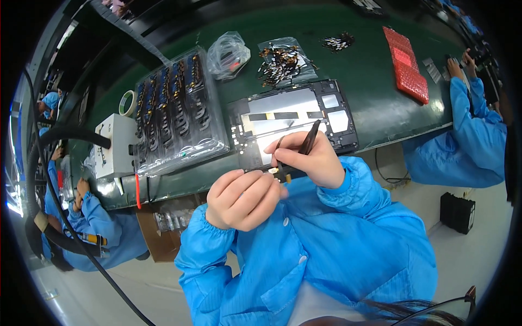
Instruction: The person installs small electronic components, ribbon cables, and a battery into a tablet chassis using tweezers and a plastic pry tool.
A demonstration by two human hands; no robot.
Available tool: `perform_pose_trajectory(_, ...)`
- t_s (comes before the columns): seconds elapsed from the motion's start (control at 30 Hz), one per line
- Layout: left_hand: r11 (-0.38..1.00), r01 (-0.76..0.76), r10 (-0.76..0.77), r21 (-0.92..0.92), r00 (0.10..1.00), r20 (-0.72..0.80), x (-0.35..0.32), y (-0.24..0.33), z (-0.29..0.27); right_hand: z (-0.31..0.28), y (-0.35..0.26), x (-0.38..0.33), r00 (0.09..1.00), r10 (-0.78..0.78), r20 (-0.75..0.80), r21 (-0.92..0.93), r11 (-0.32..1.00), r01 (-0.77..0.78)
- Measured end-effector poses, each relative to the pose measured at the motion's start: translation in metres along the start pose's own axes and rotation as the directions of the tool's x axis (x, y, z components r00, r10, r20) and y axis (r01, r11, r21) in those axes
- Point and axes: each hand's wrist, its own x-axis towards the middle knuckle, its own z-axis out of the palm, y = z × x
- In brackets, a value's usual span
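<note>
- Clock positions are read from the fingertips, 12 pointing away from the person.
- Location: the small part (274,170), pale with a gold-coloured end, sits at the centre between both hands, just beyond the person's jacket. Its full outline is hidden.
- Left hand (243,198), at 8 o'clock: fingers curled inward, fingertips pinching the small part.
- Right hand (312,160), at 2 o'clock: thumb and fingers grasping dark tweezers (310,137), tips angled toward the part; whether they grip it cannot be told.
- Handling, as judged: the part is very light, probably thin and bendable, and easily creased or scratched; smooth faces may slip from bare skin.
- Recommended hold: by the edges, lightly, clear of the gold-coloured end. The tweezers appear stiff and are best held at mid-shank.
- Device frame (347,142), at 12 to 1 o'clock on the green surface (375,114): flat, broad, probably rigid; lift by the dark rim.
- Clear tray (217,142), at 10 o'clock: thin-walled, likely to flex; support underneath.
</note>
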Motion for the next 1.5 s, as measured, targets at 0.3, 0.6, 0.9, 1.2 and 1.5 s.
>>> perform_pose_trajectory(0.3, 0.926, 0.362, -0.357, -0.105, 0.932, 0.069, 0.023, -0.007, 0.012, 0.001, -0.01, -0.014, 0.955, -0.281, 0.09, -0.508, 0.812, 0.287)
perform_pose_trajectory(0.6, 0.957, 0.214, -0.25, 0.198, 0.952, 0.178, 0.026, -0.009, 0.001, 0.005, -0.009, -0.007, 0.865, -0.463, 0.193, -0.714, 0.539, 0.447)
perform_pose_trajectory(0.9, 0.951, 0.209, -0.238, 0.227, 0.966, 0.106, 0.024, -0.012, 0.001, 0.01, -0.006, -0.005, 0.885, -0.437, 0.158, -0.678, 0.604, 0.419)
perform_pose_trajectory(1.2, 0.949, 0.226, -0.259, 0.219, 0.956, 0.137, 0.013, -0.012, -0.006, 0.012, -0.002, 0.004, 0.877, -0.402, 0.262, -0.664, 0.584, 0.466)
perform_pose_trajectory(1.5, 0.111, 0.908, -0.715, 0.405, 0.356, -0.602, -0.107, 0.006, -0.093, -0.001, 0.003, -0.002, 0.869, -0.313, 0.383, -0.642, 0.587, 0.494)
